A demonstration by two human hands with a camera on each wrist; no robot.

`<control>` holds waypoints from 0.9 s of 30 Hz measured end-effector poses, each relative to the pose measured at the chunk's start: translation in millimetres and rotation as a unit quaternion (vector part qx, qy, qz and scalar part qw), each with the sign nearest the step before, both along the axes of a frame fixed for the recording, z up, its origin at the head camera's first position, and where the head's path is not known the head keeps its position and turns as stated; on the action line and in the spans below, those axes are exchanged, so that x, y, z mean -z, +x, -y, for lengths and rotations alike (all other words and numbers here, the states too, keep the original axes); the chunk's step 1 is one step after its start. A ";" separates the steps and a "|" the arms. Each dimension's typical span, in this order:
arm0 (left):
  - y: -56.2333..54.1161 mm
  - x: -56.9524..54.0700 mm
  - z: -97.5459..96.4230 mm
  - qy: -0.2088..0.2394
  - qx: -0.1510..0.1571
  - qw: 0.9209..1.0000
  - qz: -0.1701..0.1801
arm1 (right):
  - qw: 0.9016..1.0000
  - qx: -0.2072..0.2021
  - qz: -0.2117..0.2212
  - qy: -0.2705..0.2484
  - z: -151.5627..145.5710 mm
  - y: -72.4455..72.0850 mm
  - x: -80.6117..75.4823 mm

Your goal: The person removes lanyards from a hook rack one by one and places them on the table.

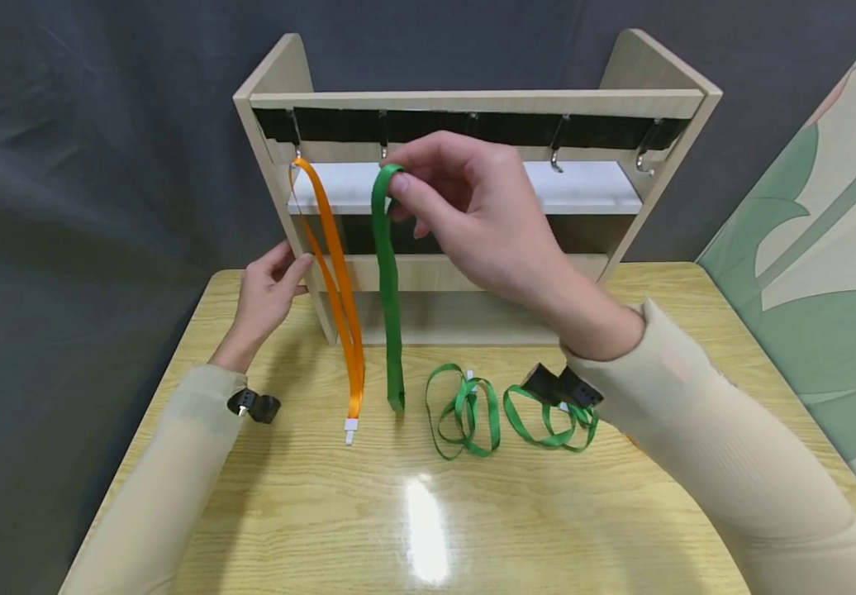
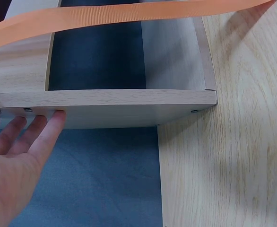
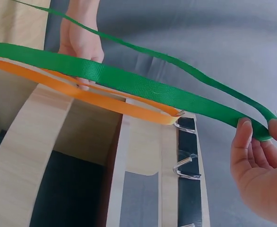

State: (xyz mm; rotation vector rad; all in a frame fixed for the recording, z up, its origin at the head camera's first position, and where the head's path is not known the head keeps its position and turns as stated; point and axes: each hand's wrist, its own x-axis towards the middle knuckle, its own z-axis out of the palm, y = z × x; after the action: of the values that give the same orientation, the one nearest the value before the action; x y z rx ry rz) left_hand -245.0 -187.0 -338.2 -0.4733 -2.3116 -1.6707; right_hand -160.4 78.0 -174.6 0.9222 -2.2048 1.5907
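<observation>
My right hand (image 1: 473, 207) pinches the top loop of a green lanyard (image 1: 388, 289) between thumb and fingers, and the strap hangs down in front of the rack. The loop is close to the second hook (image 1: 383, 150) from the left. On the leftmost hook (image 1: 297, 150) hangs an orange lanyard (image 1: 346, 330) with a white clip (image 1: 350, 430) at its lower end. My left hand (image 1: 268, 289) touches the left side panel of the wooden rack (image 1: 473, 99). In the left wrist view its straight fingers (image 2: 48, 135) rest against the panel's outer face.
Two coiled green lanyards (image 1: 465, 413) (image 1: 554, 430) lie on the wooden table (image 1: 309, 512) in front of the rack. A bit of orange shows beside the right sleeve (image 1: 725, 446). More hooks (image 1: 557, 157) line the black strip to the right. A dark curtain (image 1: 101, 124) hangs behind.
</observation>
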 end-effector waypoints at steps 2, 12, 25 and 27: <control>0.2 0.2 0.2 0.000 0.000 1.000 0.000 | 1.000 -0.004 0.003 0.002 -2.4 2.6 3.6; 0.7 0.3 1.1 0.002 0.000 1.000 0.000 | 0.998 -0.060 -0.033 0.007 -8.1 15.2 28.0; 1.0 0.5 0.6 0.002 -0.001 1.000 0.000 | 0.996 -0.057 0.024 0.070 -8.9 1.5 71.9; 0.8 0.5 0.4 0.001 -0.001 1.000 -0.002 | 0.995 -0.056 0.035 0.077 -9.0 -3.5 81.0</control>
State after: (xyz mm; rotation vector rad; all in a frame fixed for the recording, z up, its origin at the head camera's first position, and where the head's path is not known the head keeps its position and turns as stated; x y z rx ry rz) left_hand -244.1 -187.4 -338.6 -0.4740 -2.3072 -1.6685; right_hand -163.9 87.0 -255.6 1.0648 -2.3921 1.5393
